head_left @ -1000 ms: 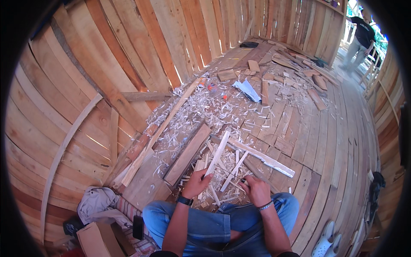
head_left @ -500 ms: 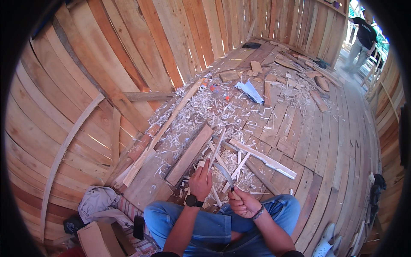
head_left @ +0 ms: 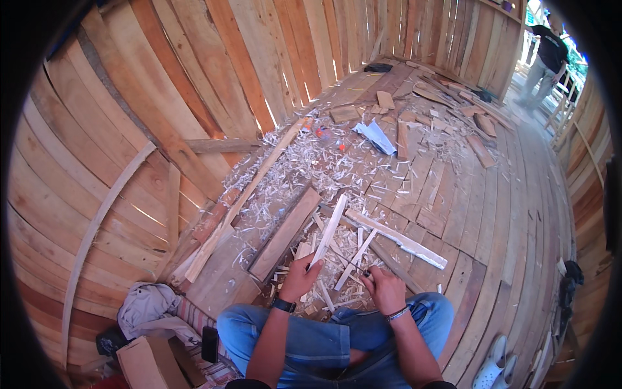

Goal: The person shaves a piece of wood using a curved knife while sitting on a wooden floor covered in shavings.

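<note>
My left hand is closed around the lower end of a pale wooden strip, which slants up and away from me with its broad face showing. To the right, above my knee, my right hand grips a knife. Its thin blade points left toward the strip and looks apart from it; the handle is mostly hidden in my fist. Beneath both hands, whittled shavings and several cut sticks lie on the floor. A thick squared timber rests just left of the strip.
A long pale board lies ahead on the right. Shavings and wood offcuts litter the far floor. Beside my left knee are a cardboard box, a phone and a grey cloth. A person stands in the doorway.
My right hand has moved right and turned over, so the knife now points left, away from the strip. My left hand has rolled the strip, showing its broad pale face.
</note>
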Available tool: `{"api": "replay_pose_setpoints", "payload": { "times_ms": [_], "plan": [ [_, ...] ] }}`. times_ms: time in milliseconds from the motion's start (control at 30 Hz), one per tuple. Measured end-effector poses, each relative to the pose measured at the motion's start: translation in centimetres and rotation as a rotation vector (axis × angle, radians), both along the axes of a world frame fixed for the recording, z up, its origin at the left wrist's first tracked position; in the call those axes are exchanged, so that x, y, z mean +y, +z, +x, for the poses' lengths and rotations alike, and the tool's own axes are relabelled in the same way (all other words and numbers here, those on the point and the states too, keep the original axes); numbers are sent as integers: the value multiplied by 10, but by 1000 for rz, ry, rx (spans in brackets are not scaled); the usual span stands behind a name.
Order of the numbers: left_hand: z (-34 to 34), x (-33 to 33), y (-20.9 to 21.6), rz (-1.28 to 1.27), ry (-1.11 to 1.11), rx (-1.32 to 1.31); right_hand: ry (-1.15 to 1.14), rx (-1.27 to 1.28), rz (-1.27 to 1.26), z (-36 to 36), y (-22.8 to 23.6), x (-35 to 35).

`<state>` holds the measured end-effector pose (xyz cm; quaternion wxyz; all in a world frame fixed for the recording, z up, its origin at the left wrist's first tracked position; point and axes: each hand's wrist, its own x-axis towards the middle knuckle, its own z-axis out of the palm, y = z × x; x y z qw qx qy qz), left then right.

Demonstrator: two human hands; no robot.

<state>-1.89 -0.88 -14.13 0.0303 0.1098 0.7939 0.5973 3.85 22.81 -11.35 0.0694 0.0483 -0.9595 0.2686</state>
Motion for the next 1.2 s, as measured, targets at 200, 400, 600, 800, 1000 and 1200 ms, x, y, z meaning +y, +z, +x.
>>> {"api": "replay_pose_setpoints", "payload": {
  "times_ms": [200, 400, 600, 800, 1000, 1200],
  "plan": [
    [0, -3, 5, 47, -51, -167, 46, -24, -170, -2, 1, 12],
    [-5, -7, -1, 343, 204, -153, 132, -539, -971, -3, -9, 17],
    [4, 0, 17, 483, 28, -326, 38, -525, -1214, -2, -6, 10],
    [7, 5, 17, 424, -37, -262, 131, -518, -1019, -2, -9, 13],
    [8, 5, 20, 417, -25, -264, 167, -546, -949, 0, -8, 10],
    [8, 3, 15, 421, -52, -248, 169, -536, -880, 0, -16, 9]
  ]
}}
